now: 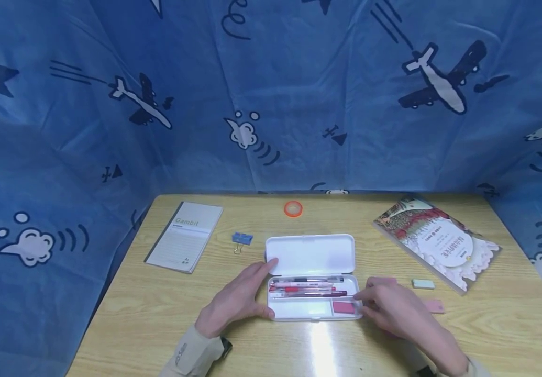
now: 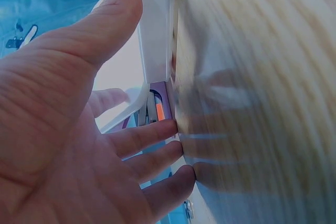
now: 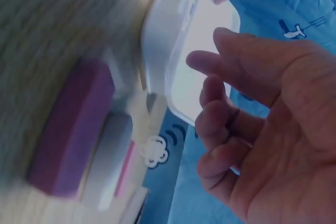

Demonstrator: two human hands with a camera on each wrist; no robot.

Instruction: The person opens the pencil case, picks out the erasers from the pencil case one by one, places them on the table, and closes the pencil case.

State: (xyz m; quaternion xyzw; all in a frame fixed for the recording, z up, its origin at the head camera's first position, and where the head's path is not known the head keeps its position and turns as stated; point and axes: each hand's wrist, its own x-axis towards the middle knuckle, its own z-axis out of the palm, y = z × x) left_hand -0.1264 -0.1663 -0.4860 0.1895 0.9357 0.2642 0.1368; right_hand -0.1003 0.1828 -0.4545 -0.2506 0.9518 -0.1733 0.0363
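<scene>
A white pencil case (image 1: 299, 309) lies with its lid (image 1: 310, 255) raised at the back. Several pens (image 1: 308, 288) fill its rear section, and a pink eraser (image 1: 343, 307) sits in the front right compartment. My left hand (image 1: 235, 301) is spread at the case's left end, the thumb by the front corner and a fingertip at the lid's edge. At the right end, my right hand (image 1: 393, 306) has its fingertips over the rim near the eraser. In the right wrist view its fingers (image 3: 215, 119) are loosely bent, with nothing between thumb and forefinger.
Beside my right hand lie pink pieces (image 1: 434, 306) and a pale green eraser (image 1: 423, 284). A patterned book (image 1: 440, 241) is at the right. Behind the case is orange tape (image 1: 292, 209); leftward are a blue binder clip (image 1: 242, 239) and a notebook (image 1: 185, 235).
</scene>
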